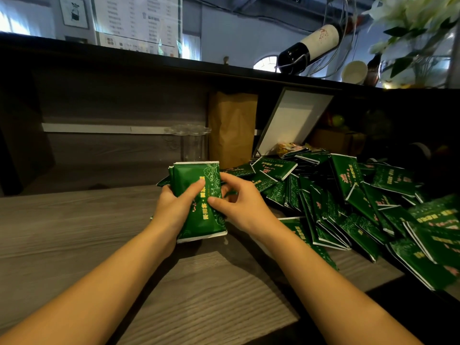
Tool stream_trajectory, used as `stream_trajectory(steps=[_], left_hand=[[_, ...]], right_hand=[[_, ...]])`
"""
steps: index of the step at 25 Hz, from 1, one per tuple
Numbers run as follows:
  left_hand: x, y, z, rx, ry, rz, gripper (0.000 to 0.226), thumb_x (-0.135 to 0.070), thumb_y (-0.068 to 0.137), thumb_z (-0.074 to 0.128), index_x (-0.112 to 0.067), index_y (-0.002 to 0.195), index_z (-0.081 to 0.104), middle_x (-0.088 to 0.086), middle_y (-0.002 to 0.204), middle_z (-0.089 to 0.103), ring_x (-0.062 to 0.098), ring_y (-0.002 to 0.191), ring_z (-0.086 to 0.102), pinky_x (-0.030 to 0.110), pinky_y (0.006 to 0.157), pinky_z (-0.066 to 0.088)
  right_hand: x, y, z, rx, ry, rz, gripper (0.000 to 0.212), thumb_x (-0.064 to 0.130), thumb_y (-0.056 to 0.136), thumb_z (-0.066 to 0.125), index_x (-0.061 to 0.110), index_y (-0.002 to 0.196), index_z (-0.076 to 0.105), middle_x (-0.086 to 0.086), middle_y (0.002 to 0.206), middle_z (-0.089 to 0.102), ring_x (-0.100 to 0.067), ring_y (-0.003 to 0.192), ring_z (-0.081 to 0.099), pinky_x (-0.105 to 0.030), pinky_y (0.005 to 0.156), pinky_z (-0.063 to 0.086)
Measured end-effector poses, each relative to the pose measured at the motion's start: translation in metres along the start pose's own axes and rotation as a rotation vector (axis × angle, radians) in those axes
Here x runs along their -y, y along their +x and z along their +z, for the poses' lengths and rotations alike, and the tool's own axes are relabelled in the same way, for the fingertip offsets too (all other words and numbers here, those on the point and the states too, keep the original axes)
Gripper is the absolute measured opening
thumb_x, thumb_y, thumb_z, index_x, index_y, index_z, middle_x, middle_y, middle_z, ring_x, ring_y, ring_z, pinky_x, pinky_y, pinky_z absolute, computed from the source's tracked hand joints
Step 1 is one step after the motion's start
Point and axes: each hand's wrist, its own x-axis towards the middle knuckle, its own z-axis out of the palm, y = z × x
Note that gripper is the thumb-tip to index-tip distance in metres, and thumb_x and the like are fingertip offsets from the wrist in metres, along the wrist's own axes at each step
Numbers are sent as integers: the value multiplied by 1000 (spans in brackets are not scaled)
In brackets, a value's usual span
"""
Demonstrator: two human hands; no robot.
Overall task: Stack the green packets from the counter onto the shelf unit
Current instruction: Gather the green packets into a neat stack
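Together, left hand and right hand grip green packets.

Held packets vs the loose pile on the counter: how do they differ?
1. The held packets are squared into a neat bundle; the pile lies jumbled at mixed angles.
2. The held packets are gripped by the left hand and right hand; the pile rests loose on the counter, untouched.
3. The held packets are centre frame; the pile spreads to the right.
Shared: green wrappers, white end seams.
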Motion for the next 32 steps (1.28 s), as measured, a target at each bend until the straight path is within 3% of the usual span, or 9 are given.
stream_trajectory(steps=[2,5,8,11,14,16,19,26,32], left_hand=[[-2,1,-2,-1,18,13,46,-29,83,69,-11,122,53,11,109,67,18,81,67,27,58,50],[-6,7,-10,-25,-47,-7,45,-30,83,69,-11,121,54,13,108,68,23,87,68,32,67,53],[-9,14,-22,-57,-59,-20,50,-32,82,70,-11,123,54,13,110,68,27,93,67,36,76,53],[-8,17,-24,-74,-67,-13,49,-30,82,70,-9,123,54,13,110,67,26,90,67,33,70,52],[-7,19,-23,-78,-75,-15,48,-30,82,71,-9,122,55,14,108,68,25,87,67,33,69,53],[-6,20,-23,-74,-84,-18,49,-32,80,72,-10,121,56,13,107,69,27,89,68,35,73,54],[-5,20,-23,-66,-92,-20,50,-32,80,72,-10,122,56,13,108,69,28,92,68,39,78,54],[-4,19,-23,-40,-85,-25,49,-33,80,71,-12,121,57,12,107,70,27,92,68,39,79,54],[-6,13,-15,-30,-93,-64,47,-31,81,70,-13,121,55,13,106,69,27,89,68,36,73,54]], right_hand=[[-1,1,-3,10,27,22,58,11,85,67,20,138,46,7,79,51,-19,75,55,-50,81,54],[0,2,-18,-58,-63,-19,52,2,89,56,19,137,46,3,88,57,-20,78,58,-37,79,54],[-6,16,-43,-150,-692,-14,54,5,88,57,23,137,45,0,119,56,-20,113,51,-37,95,48],[-12,30,-56,70,-1158,131,66,7,84,58,22,144,35,-4,147,36,-29,137,27,-45,109,29],[-19,42,-54,239,-1280,212,68,10,87,56,23,148,27,-3,155,23,-30,144,13,-50,115,16],[-27,46,-51,248,-1311,229,65,10,89,53,26,147,28,-2,156,24,-28,145,12,-51,117,11],[-39,45,-49,156,-1371,179,53,11,90,52,27,139,44,-2,146,42,-27,141,25,-51,116,9],[-32,42,-60,1,-1349,73,31,22,92,53,35,118,64,-5,120,64,-27,129,42,-44,113,16],[13,18,-86,-165,-1137,14,21,29,96,50,24,107,67,-3,101,69,-28,98,60,-37,81,44]])
